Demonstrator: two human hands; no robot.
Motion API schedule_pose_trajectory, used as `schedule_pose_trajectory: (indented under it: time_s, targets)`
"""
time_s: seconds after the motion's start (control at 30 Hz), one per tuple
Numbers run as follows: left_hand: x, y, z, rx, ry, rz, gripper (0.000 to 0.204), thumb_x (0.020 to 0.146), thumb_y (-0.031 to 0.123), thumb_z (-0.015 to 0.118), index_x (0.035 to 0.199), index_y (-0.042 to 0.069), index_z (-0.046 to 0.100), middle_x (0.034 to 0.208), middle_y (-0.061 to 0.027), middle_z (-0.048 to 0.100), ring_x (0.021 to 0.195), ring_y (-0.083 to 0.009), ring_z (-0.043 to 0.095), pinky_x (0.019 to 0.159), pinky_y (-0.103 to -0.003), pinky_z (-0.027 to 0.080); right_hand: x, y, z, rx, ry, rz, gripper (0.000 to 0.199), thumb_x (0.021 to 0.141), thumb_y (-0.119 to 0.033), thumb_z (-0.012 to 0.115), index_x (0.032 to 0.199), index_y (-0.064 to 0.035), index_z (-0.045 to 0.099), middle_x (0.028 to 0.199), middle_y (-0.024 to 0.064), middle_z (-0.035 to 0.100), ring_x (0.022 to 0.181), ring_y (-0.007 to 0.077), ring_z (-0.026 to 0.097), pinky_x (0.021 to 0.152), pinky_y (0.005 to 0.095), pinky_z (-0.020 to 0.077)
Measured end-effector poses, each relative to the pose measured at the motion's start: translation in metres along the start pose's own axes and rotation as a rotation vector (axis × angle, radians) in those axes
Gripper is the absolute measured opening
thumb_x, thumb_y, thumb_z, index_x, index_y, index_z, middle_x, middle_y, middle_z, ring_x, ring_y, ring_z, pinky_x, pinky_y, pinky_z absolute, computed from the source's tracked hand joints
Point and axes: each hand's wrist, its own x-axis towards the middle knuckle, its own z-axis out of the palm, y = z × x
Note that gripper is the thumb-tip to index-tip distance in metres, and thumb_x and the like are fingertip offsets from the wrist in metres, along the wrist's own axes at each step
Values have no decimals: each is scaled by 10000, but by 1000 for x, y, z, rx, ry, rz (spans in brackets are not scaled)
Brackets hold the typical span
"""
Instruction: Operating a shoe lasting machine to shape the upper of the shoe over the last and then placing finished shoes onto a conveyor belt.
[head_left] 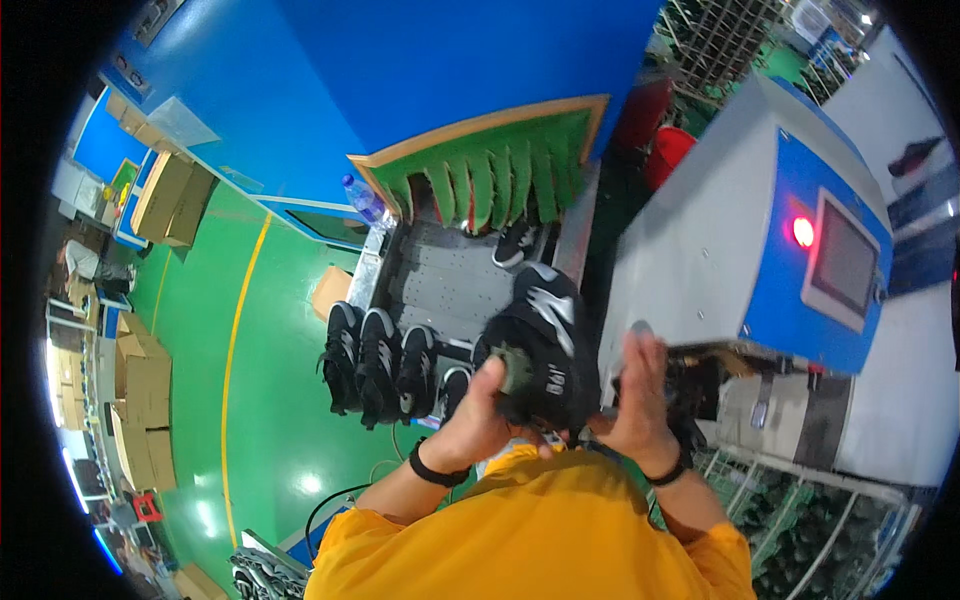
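Observation:
A black sneaker [567, 355] with white side markings is held up in front of my chest, its toe pointing away from me. My left hand [474, 425] grips it near the heel end, the thumb lying by a grey-green patch at its opening. On the other side my right hand [642, 410] has its fingers stretched out and apart beside the shoe; whether its thumb touches the shoe is hard to tell. Beyond, another black-and-white sneaker [514, 243] lies on the grey perforated conveyor bed [445, 275], close to a green strip curtain [490, 180].
Several black sneakers [378, 365] line the conveyor's near left end. A plastic bottle [363, 198] stands at its left edge. At right is a grey-and-blue machine [700, 215] with a screen and lit red light. A wire cart [800, 525] sits lower right; cardboard boxes [142, 390] stand far left.

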Motion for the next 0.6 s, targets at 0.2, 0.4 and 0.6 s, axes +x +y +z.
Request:
schedule_pose_trajectory:
  time_s: [0.2, 0.4, 0.6]
  targets:
    - [-46, -30, 31, 828, -85, -25, 941, 905, 771, 291, 1441, 2, 380, 1124, -208, 668, 704, -294, 685, 616, -357, 568, -26, 13, -45, 800, -131, 180, 966, 678, -115, 860, 1479, -61, 323, 1415, 146, 469, 1298, 289, 471, 1125, 444, 299]
    - [4, -127, 37, 477, 12, 228, 834, 786, 219, 838, 1453, 7, 383, 1396, -113, 474, 1168, -164, 531, 953, -331, 474, -94, 22, -68, 1421, -8, 736, 949, 791, -118, 777, 1560, -95, 221, 1401, 63, 479, 1289, 167, 453, 1067, 328, 354]
    - [35, -163, 82, 400, -92, -12, 665, 808, 144, 806, 1354, -14, 462, 1282, -66, 568, 1161, -167, 537, 1014, -324, 437, -146, 33, -98, 1737, 39, 1177, 499, 969, -209, 598, 1420, -65, 440, 1298, 62, 576, 1109, 174, 595, 952, 315, 487]
